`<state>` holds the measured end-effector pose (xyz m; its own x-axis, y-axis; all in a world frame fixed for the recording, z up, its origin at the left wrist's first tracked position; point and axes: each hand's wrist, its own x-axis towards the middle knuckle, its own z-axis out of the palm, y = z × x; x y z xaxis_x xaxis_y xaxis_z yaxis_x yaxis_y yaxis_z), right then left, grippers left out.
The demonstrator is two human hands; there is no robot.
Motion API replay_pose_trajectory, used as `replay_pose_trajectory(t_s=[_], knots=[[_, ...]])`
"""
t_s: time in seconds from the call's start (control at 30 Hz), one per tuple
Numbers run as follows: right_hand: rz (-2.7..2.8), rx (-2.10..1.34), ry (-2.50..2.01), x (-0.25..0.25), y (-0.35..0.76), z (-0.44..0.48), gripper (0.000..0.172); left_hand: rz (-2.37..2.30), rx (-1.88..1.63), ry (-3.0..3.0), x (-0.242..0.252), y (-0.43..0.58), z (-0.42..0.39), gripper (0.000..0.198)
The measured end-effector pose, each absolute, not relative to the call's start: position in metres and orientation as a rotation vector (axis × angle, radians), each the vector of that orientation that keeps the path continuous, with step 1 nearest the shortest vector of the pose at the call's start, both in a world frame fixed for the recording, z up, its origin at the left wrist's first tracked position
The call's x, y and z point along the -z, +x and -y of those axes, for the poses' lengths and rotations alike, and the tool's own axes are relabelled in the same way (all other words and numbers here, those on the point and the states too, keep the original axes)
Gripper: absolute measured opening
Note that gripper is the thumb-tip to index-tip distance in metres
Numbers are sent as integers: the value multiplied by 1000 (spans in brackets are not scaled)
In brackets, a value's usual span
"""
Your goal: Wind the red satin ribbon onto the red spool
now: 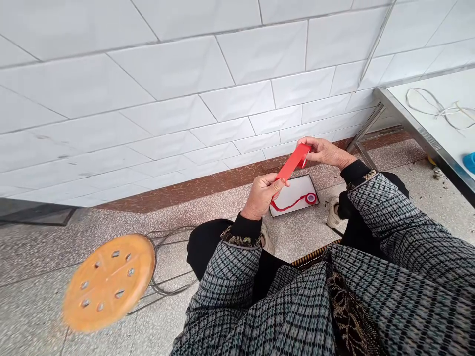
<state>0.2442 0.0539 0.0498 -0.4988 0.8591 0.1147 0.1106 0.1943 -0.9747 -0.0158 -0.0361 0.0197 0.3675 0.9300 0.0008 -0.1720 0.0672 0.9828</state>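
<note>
A wide red ribbon (294, 163) is stretched at a slant between my two hands. My left hand (261, 195) pinches its lower end between thumb and fingers. My right hand (322, 151) is closed on the upper end, where the ribbon folds back under itself. Below them, a shallow white tray (293, 190) with a dark rim lies on the floor. In it sits a small red roll (310, 198) with a pale core. A narrow red strip (287, 207) trails from this roll toward my left hand; whether my hand touches it is hidden.
An orange round stool (111, 282) with metal legs lies tipped over on the speckled floor at left. To the right stands a metal-framed table (419, 106) bearing a coil of white cable (440, 109) and a blue object (469, 162). A white tiled wall (178, 113) rises ahead.
</note>
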Motion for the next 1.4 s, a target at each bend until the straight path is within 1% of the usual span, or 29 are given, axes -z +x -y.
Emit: replay_pose_trajectory(t_s=[0.17, 0.37, 0.53, 0.73, 0.9, 1.03, 1.13, 1.23, 1.4], knots=[[1598, -1541, -833, -55, 238, -41, 32, -785, -912, 1108, -13, -3, 40, 54], [1398, -1722, -759, -39, 222, -39, 41, -784, -920, 1085, -9, 5, 38, 54], [1351, -1714, -747, -28, 217, -41, 40, -774, -874, 1109, -5, 9, 39, 56], [1398, -1663, -769, -40, 232, -41, 39, -786, -934, 1142, -3, 8, 36, 57], [1359, -1745, -710, -37, 233, -38, 38, -787, -907, 1190, 0, 6, 32, 55], [1257, -1825, -645, -25, 225, -37, 41, -815, -895, 1205, 3, 9, 30, 59], [1178, -1894, -622, -20, 221, -36, 39, -825, -910, 1180, 5, 13, 29, 59], [1130, -1963, -591, -18, 220, -34, 36, -828, -912, 1110, 5, 19, 28, 58], [1043, -2059, -515, -11, 213, -26, 37, -738, -901, 905, 2, 28, 32, 60]])
